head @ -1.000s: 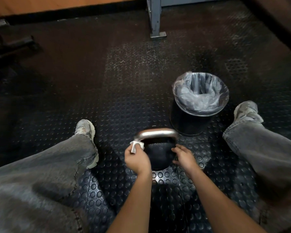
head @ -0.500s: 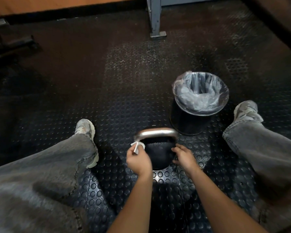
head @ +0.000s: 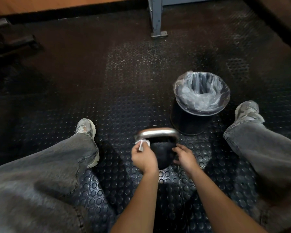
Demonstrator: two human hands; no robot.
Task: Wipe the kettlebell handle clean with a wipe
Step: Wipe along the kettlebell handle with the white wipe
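Here, looking down from my head camera, I sit on the studded rubber floor (head: 124,91) with the kettlebell (head: 160,151) standing upright between my legs, its steel handle (head: 156,132) arching over the black body. My left hand (head: 144,157) pinches a small white wipe (head: 142,144) between thumb and curled fingers, and the wipe sits against the left end of the handle, just where it bends down toward the body. My right hand (head: 185,157) lies against the right side of the body with fingers only loosely bent, steadying it and gripping nothing. What could go wrong, I think, is that I cover only this left corner and leave the top bar and the far right bend unwiped, since the wipe is folded small and bunched in my pinch. Pressing sideways could also rock the kettlebell if my right hand slackens. The lined waste bin (head: 202,93) stands just beyond the kettlebell to the right, near my right shoe (head: 247,110).
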